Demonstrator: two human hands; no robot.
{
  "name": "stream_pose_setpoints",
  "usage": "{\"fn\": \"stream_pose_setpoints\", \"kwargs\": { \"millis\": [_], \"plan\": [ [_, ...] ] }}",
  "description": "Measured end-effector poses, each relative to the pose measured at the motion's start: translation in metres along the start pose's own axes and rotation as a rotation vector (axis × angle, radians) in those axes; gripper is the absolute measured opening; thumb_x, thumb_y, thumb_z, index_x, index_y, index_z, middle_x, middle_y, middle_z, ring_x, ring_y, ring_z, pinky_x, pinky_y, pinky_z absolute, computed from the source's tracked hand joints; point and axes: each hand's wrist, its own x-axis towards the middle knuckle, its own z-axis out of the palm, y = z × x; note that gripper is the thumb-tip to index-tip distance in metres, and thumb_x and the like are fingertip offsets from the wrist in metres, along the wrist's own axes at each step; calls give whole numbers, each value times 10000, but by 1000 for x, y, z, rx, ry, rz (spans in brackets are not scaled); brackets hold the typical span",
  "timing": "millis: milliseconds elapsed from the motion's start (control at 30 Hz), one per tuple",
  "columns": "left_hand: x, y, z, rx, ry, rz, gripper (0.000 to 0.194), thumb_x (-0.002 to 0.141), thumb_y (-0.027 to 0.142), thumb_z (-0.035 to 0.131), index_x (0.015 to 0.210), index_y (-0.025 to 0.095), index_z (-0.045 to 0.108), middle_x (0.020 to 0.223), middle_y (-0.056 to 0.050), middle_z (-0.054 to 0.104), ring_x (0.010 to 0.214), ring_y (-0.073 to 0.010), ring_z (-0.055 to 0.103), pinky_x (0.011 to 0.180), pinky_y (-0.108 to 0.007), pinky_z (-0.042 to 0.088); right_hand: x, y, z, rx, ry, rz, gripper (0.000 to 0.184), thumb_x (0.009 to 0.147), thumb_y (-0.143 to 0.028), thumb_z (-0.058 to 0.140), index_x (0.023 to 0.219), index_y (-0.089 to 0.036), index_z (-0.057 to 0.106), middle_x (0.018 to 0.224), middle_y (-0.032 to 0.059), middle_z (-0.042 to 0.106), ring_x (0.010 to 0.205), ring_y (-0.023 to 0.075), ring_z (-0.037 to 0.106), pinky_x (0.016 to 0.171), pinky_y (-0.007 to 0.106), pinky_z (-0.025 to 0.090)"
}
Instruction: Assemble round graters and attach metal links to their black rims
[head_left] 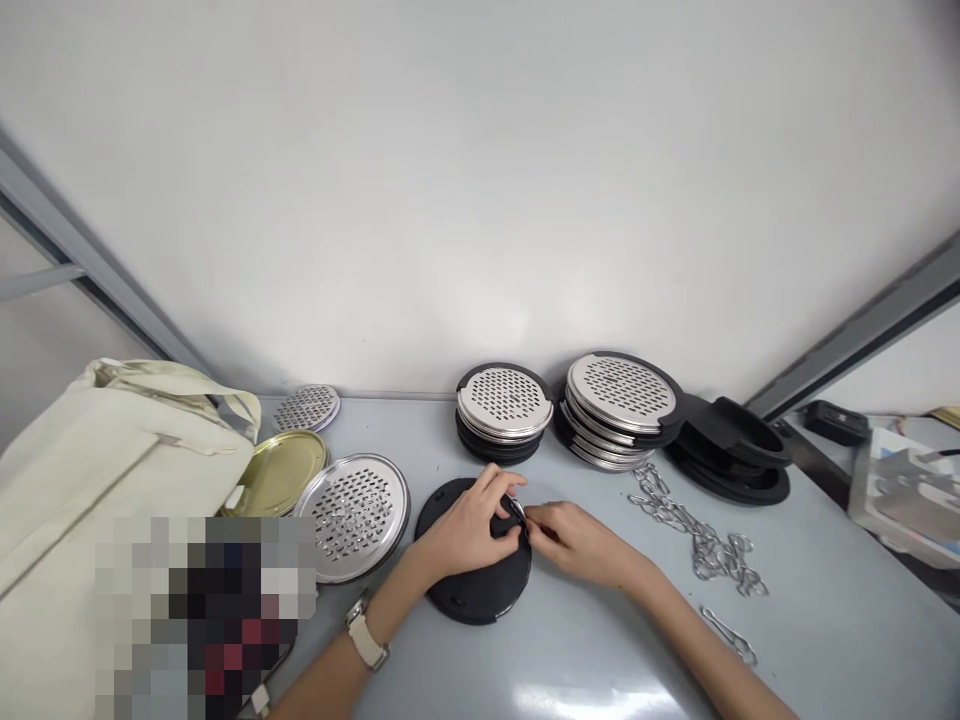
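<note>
A round black disc [480,592] with small holes lies on the table in front of me. My left hand [472,528] rests over it, fingers bent, thumb and index finger at its right edge. Between my hands a shiny metal wire clip [517,508] sits at that edge, partly hidden by fingers. My right hand [576,540] pinches at the clip from the right, fingertips pressed together. Several loose wire clips [709,550] lie in a tangle to the right. Left of the disc is a round metal grater plate [352,520].
Behind stand two stacks of black-rimmed grater discs, a smaller stack [505,400] and a larger stack [626,392]. Black round holders [739,440] are piled at right. A gold lid [281,470], a small grater disc [307,408] and a cream bag [142,440] occupy the left.
</note>
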Motion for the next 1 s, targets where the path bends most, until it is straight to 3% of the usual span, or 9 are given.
{"fn": "stream_pose_setpoints", "kwargs": {
  "millis": [300,767,1000],
  "plan": [
    [3,4,-1,-18,-18,97,379,724,37,499,1069,193,512,1031,-23,533,912,-128,543,780,-219,517,-3,-3,-4,33,-58,24,269,859,-187,383,599,-179,314,519,-54,380,487,71,319,483,216,228],
    [2,6,-1,95,-32,97,373,743,60,500,1085,209,518,990,-35,560,878,-167,543,803,-293,478,-1,-5,1,47,5,10,282,882,-199,379,602,-180,381,548,-43,426,486,80,339,490,233,249],
    [0,7,-1,108,-19,85,431,740,61,515,1141,219,490,1037,-30,541,863,-151,551,816,-283,479,0,-7,3,64,-5,17,302,888,-209,375,590,-181,331,529,-52,393,480,72,306,481,228,233]
  ]
}}
